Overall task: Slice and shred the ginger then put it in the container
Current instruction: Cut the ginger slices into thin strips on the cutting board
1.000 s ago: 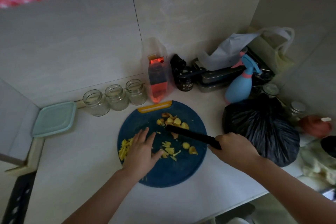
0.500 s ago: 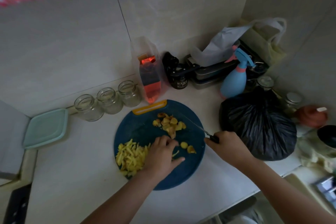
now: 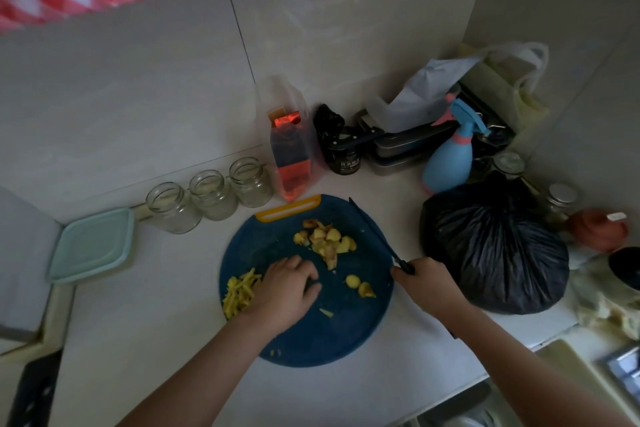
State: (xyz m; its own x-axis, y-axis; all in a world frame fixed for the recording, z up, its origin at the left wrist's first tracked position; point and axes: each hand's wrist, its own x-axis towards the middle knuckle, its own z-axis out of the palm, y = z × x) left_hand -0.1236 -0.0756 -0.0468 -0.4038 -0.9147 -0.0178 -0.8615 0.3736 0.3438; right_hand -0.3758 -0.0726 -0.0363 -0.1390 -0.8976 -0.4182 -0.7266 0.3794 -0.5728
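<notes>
Ginger lies in three lots on the round blue board (image 3: 311,340) in the head view: a heap of yellow shreds (image 3: 240,291) at the board's left edge, a pile of uncut chunks (image 3: 325,241) toward the far side, and two loose pieces (image 3: 360,286) near the right edge; none of it is in a container yet. Left hand (image 3: 287,288) rests knuckles-up on the board between shreds and chunks, fingers curled down with their tips on the surface; whether they pinch a piece underneath I cannot tell. Right hand (image 3: 429,288) grips the knife (image 3: 374,236) by its handle, fingers wrapped round it; the blade runs along the board's right rim, pointing away, apart from the ginger.

By my reading the shredding is partway done, with the chunks still to cut; the next move likely calls for bringing the blade over a piece held steady, left fingertips tucked clear of the edge.

Containers: what looks like a box (image 3: 91,244) with a pale green lid on, well left of the board, contents hidden; three open glass jars (image 3: 211,196) in a row by the wall, nothing visible inside; a tied black bag (image 3: 495,246) just right of the board, contents unseen.
</notes>
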